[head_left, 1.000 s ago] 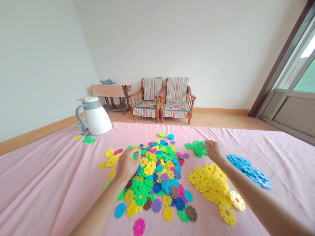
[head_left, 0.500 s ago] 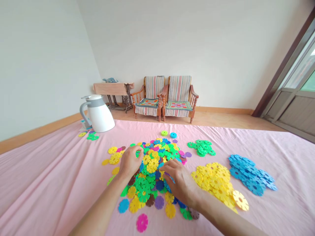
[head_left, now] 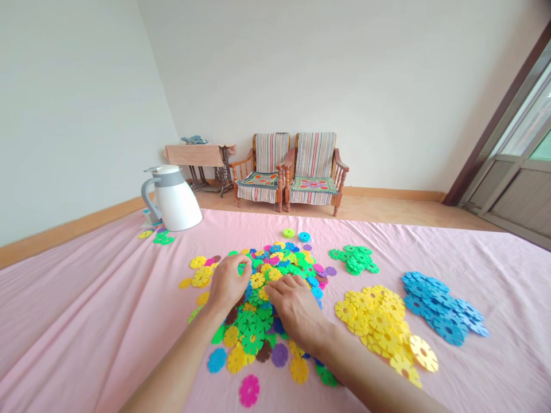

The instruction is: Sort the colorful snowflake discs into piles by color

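A heap of mixed-colour plastic snowflake discs (head_left: 252,330) lies on the pink cloth in front of me. My left hand (head_left: 231,281) is at the heap's left side, its fingers curled round to the thumb; green shows inside the curl, but I cannot make out what it holds. Over the middle of the heap, my right hand (head_left: 297,310) reaches with fingers stretched leftward, the tips beside a yellow disc (head_left: 263,294). Its thumb is hidden beneath. To the right lie a yellow pile (head_left: 379,318), a blue pile (head_left: 443,307) and a smaller green pile (head_left: 355,259).
A white and grey jug (head_left: 176,201) stands at the cloth's back left, near a few loose discs (head_left: 163,237). One pink disc (head_left: 249,391) lies close to me. Beyond the pink cloth (head_left: 94,298) are two wooden armchairs (head_left: 316,186) and a covered sewing table (head_left: 193,155).
My right hand has moved left, farther over the heap, and its fingers have straightened. My left hand has stayed in place. A yellow disc shows more fully at the near edge of the yellow pile.
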{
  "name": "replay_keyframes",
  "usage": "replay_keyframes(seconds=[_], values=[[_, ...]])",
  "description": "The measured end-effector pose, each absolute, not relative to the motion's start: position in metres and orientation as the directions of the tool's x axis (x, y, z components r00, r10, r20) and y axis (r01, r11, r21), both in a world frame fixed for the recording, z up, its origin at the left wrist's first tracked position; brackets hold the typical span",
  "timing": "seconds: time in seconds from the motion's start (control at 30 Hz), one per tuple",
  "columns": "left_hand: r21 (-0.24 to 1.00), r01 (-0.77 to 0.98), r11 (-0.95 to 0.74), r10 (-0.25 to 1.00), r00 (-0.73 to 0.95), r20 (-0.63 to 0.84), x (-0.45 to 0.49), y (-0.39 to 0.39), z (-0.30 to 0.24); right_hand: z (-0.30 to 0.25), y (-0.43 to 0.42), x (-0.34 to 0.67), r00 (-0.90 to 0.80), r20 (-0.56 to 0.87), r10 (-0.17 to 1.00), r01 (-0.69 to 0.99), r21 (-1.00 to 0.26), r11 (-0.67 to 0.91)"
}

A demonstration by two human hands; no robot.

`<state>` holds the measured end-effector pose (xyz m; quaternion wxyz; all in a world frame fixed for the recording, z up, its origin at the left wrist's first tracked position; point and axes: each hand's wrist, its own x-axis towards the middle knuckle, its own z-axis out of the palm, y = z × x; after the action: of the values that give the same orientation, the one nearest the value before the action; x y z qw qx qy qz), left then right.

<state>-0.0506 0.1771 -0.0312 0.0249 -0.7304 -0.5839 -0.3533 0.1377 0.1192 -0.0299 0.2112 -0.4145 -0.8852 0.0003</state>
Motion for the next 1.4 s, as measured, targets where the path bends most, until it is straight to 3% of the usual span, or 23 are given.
replay_keyframes(seconds=[0.13,0.4,0.5,0.63,0.77,0.9,1.13,1.27,1.4], values=[[0.376,0.870,-0.318,0.837,0.072,0.542,-0.050,0.176,-0.031,-0.028,0.117,0.143,-0.498,0.402,0.768,0.772,-0.197,0.604],[0.361,0.882,-0.304,0.833,0.063,0.549,-0.052,0.178,-0.034,-0.020,0.111,0.220,-0.182,0.472,0.863,0.853,-0.361,0.377],[0.363,0.881,-0.304,0.838,0.066,0.542,-0.051,0.177,-0.033,-0.023,0.105,0.267,-0.035,0.407,0.913,0.846,-0.474,0.244],[0.369,0.874,-0.315,0.845,0.080,0.529,-0.051,0.177,-0.034,-0.031,0.098,0.315,0.037,0.223,0.974,0.838,-0.538,0.091],[0.378,0.869,-0.320,0.847,0.083,0.525,-0.051,0.178,-0.036,-0.035,0.098,0.323,0.123,0.297,0.947,0.851,-0.522,0.053],[0.389,0.866,-0.315,0.851,0.076,0.519,-0.051,0.179,-0.036,-0.030,0.102,0.285,0.025,0.395,0.919,0.838,-0.509,0.196],[0.396,0.873,-0.284,0.851,0.040,0.523,-0.053,0.179,-0.034,-0.025,0.105,0.184,-0.383,0.415,0.825,0.710,-0.439,0.551],[0.397,0.875,-0.276,0.854,0.034,0.520,-0.053,0.178,-0.034,-0.026,0.112,0.153,-0.522,0.383,0.762,0.690,-0.335,0.642],[0.399,0.875,-0.273,0.857,0.032,0.515,-0.051,0.177,-0.033,-0.031,0.117,0.141,-0.539,0.401,0.741,0.730,-0.217,0.648]])
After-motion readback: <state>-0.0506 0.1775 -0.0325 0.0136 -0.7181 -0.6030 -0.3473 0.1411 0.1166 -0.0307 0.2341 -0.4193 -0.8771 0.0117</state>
